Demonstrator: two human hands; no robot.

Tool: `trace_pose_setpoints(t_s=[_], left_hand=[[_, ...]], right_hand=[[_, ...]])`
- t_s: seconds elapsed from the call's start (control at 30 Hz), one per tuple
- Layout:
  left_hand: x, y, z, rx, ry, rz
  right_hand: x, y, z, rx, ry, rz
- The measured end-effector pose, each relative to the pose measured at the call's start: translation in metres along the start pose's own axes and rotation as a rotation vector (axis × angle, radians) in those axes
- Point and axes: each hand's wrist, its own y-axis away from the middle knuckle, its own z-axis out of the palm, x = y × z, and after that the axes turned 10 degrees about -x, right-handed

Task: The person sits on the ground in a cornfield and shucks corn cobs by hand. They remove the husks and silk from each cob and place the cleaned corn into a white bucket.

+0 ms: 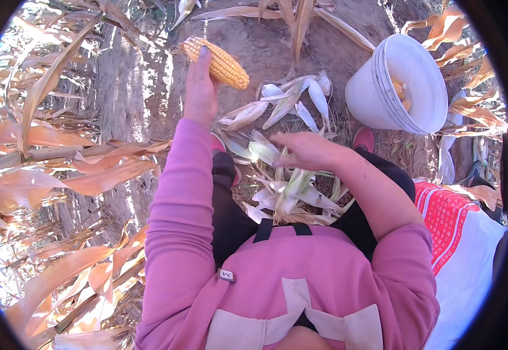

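My left hand (200,89) grips a husked yellow corn ear (223,65), with the thumb laid along its near end. The ear's rounded tip points to the right and its stalk end is at the left. My right hand (304,151) is slightly blurred above the husks between my legs. Its fingers look apart and I see nothing held in them. Beneath it lies a pile of pale green and white corn husks (295,192). More stripped husks (295,98) are on the soil just beyond.
A white plastic bucket (367,92) leans tilted at the right, with some yellow corn (398,89) inside. A white and red printed woven sack (464,253) lies at my right side. Dry corn stalks and leaves (105,175) cover the left. Part of a shoe shows at the far right.
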Motion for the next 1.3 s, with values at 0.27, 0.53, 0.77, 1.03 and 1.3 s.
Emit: trace_pose_setpoints(t_s=[0.27,0.53,0.77,1.03,1.3], left_hand=[[-0.030,0.029,0.077,-0.296,-0.174,-0.086],[-0.022,0.028,0.080,-0.273,-0.653,0.116],[-0.004,0.029,0.063,-0.330,-0.761,-0.036],[0.001,0.031,0.061,-0.367,-0.303,-0.176],[-0.017,0.031,0.062,-0.294,-0.448,-0.107]], right_hand=[[0.006,-0.007,-0.039,0.800,-0.442,-0.248],[0.011,0.007,-0.039,0.766,-0.442,-0.092],[0.008,0.015,-0.043,0.659,-0.322,-0.111],[0.008,0.012,-0.041,0.562,-0.380,-0.219],[0.010,0.007,-0.035,0.460,-0.734,-0.341]])
